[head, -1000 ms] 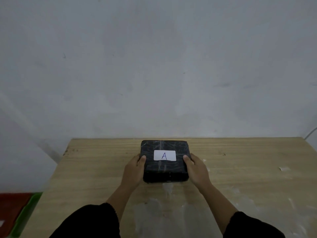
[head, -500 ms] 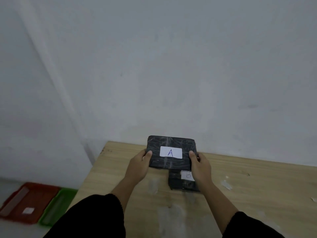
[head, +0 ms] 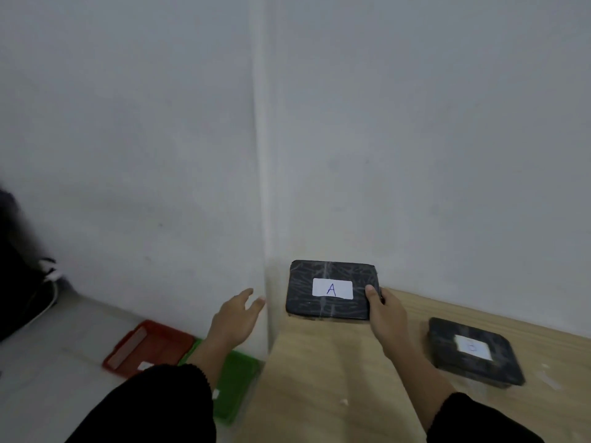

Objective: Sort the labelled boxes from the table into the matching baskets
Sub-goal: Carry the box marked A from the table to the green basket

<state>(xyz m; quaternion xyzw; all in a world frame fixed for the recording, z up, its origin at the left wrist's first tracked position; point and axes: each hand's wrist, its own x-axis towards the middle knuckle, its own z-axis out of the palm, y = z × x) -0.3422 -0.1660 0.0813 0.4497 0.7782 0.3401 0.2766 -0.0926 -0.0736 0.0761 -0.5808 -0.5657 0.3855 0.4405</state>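
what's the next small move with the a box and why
Probably carry box A, held only by the right hand, leftward off the table toward the baskets on the floor. The left hand is open and free; basket labels are unreadable.

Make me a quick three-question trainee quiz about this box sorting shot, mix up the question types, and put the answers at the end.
1. True or false: both hands grip the box labelled A.
2. Multiple choice: where are the red basket and the green basket? a) on the table b) on the floor left of the table c) against the right wall
3. Fill in: a second black box lies on the wooden table to the ___ of the person's right hand.

Key
1. False: only the right hand holds it; the left hand is open and off it.
2. b
3. right
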